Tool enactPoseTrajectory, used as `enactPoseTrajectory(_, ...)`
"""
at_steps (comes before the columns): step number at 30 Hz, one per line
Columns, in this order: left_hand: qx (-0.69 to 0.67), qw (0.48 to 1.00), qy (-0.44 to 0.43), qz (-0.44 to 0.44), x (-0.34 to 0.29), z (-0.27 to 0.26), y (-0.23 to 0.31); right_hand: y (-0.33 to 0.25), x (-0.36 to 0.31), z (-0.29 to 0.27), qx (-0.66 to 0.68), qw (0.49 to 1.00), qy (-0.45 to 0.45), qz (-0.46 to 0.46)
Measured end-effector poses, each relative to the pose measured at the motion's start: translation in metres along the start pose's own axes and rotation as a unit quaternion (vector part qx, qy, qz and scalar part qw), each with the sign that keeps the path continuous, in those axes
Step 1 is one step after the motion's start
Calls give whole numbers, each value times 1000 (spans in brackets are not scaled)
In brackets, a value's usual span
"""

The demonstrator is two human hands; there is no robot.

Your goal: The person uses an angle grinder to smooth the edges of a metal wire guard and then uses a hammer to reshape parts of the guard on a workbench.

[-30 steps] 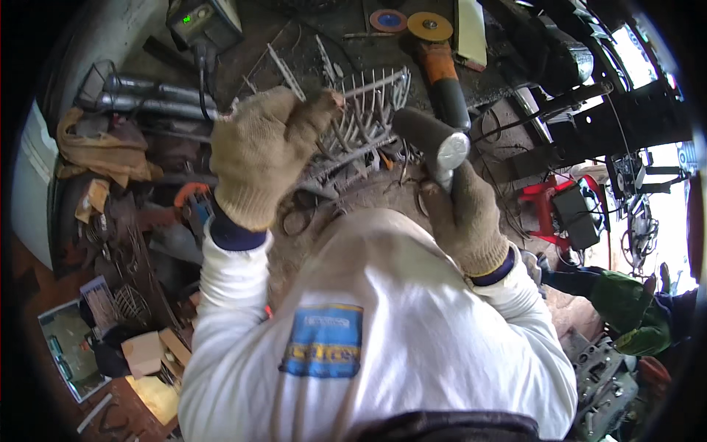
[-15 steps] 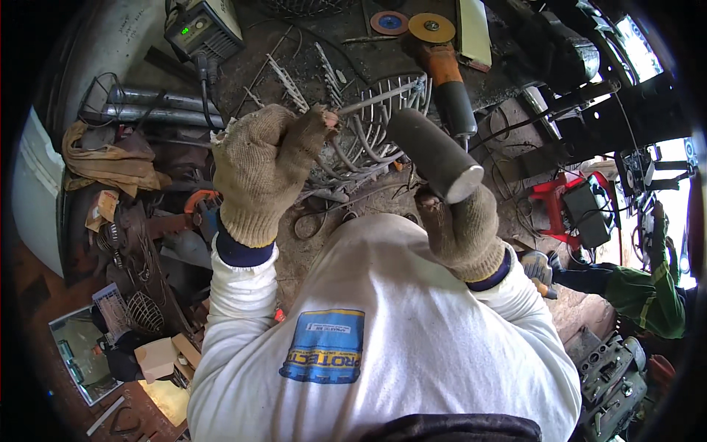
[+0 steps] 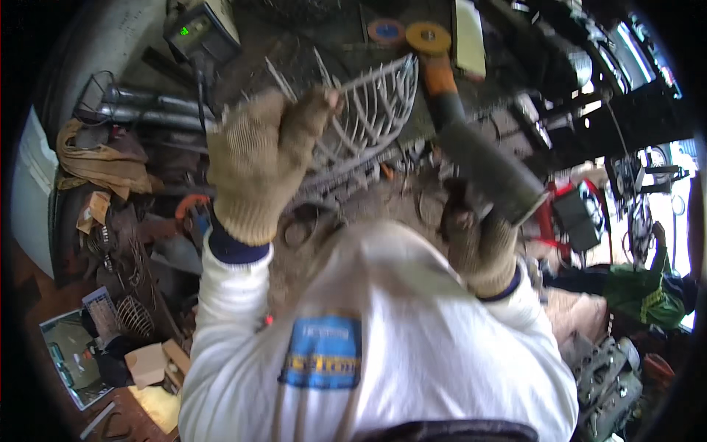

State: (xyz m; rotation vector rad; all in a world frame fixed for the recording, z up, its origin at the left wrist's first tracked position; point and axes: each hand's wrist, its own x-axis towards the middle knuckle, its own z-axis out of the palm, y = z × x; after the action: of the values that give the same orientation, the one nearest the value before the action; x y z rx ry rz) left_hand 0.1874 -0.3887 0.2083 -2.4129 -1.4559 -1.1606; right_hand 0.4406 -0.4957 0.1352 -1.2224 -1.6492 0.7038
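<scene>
My left hand (image 3: 258, 158), in a worn tan knit glove, is closed round the near left part of a curved metal rod grille (image 3: 379, 103). Its bent bars form a basket shape, and loose rod ends stick out beyond my fingers. A bare fingertip shows through the glove. On the right, my gloved right hand (image 3: 479, 250) is closed below a thick dark metal cylinder (image 3: 497, 173), which looks like a hammer head. Any handle is hidden by the hand and the cylinder. The cylinder is apart from the grille and blurred by motion.
An angle grinder (image 3: 440, 77) lies behind the cylinder, near a loose disc (image 3: 386, 31). At the back left stands a welding machine (image 3: 200, 33) with a cable. Metal pipes (image 3: 151, 114) and a brown cloth (image 3: 103, 155) lie left. A person in green (image 3: 648, 291) is at right.
My right hand and the dark cylinder have moved right and toward me, away from the grille. The grille has tilted up in my left hand, showing its bars more broadly.
</scene>
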Motion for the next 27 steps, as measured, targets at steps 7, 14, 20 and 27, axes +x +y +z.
enactPoseTrajectory(7, -6, 999, -35, 20, 5, 4, 4, -10, 5, -13, 186, 960, 152, -146)
enactPoseTrajectory(14, 11, 998, -67, 0, 8, 4, 12, -29, 32, -13, -158, 986, -21, -54)
enactPoseTrajectory(20, -46, 998, -41, 0, 7, 5, 2, -1, 3, -4, -24, 994, 57, -86)
enactPoseTrajectory(27, -80, 997, -20, -14, 6, 2, 6, -10, 7, 11, 130, 962, 204, -123)
